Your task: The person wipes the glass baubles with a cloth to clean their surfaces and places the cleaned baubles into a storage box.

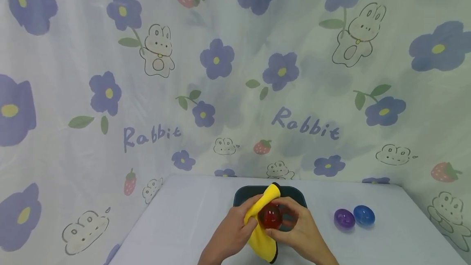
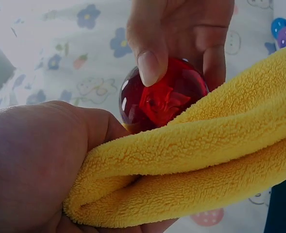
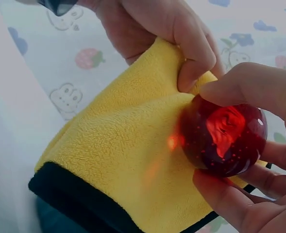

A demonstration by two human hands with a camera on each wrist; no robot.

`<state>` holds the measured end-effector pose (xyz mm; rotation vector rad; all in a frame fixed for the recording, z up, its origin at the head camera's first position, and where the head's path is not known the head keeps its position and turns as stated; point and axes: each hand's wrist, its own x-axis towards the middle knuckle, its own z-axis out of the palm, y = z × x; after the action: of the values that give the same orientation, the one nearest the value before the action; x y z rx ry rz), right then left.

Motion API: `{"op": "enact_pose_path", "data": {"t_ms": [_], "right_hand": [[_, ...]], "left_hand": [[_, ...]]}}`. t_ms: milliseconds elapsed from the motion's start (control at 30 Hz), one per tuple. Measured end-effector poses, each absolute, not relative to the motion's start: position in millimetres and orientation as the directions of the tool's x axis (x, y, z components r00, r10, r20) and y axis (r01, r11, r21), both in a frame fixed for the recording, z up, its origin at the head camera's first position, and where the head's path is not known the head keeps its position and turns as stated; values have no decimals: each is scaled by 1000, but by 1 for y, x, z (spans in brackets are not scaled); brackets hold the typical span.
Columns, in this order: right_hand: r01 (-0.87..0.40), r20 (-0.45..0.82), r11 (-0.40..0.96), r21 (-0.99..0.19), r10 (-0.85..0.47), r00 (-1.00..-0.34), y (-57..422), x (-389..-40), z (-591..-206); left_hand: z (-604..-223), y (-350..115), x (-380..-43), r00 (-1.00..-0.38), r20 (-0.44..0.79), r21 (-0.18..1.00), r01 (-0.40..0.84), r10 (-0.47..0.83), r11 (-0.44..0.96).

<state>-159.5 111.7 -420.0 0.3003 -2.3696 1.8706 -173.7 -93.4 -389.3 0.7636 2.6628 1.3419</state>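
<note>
A see-through red ball [image 1: 271, 216] is held up between the thumb and fingers of my right hand [image 1: 303, 230]. My left hand [image 1: 233, 230] grips a fluffy yellow cloth [image 1: 262, 243] with black edging, bunched and folded over. In the right wrist view the cloth [image 3: 113, 131] lies against the side of the ball [image 3: 225, 136], and red light falls on its pile. The left wrist view has the right thumb [image 2: 150, 68] pressed on the ball [image 2: 152, 104], whose lower part is hidden behind the cloth fold.
Behind and below the hands stands a dark teal bin [image 1: 243, 191], partly covered by them. To the right, a purple ball [image 1: 344, 218] and a blue ball [image 1: 364, 215] sit side by side on the white table [image 1: 165, 224]. A flower-and-rabbit curtain [image 1: 235, 93] hangs behind the table.
</note>
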Motion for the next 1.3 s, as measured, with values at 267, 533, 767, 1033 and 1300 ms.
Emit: {"op": "enact_pose_path", "data": {"t_ms": [267,533,767,1033,1300], "right_hand": [[-220,220,193,-956,-22,-975,111,-162,-421],[-202,207,128,-971,30,-978,111,-165,-422],[-191,200,112,-975,73,-977,110,-166,-424],[-174,201,193,-966,127,-971,110,-168,-424],[-159,190,233,-959,118,-975,114,-171,-426]], "left_hand": [[-392,-94,-175,-873,126,783,379,471,493],[-392,-94,-174,-883,83,794,339,462,505],[-392,-94,-174,-882,75,806,329,466,492],[-392,-94,-174,-886,56,813,308,460,494],[-390,-96,-171,-885,81,817,322,458,478]]}}
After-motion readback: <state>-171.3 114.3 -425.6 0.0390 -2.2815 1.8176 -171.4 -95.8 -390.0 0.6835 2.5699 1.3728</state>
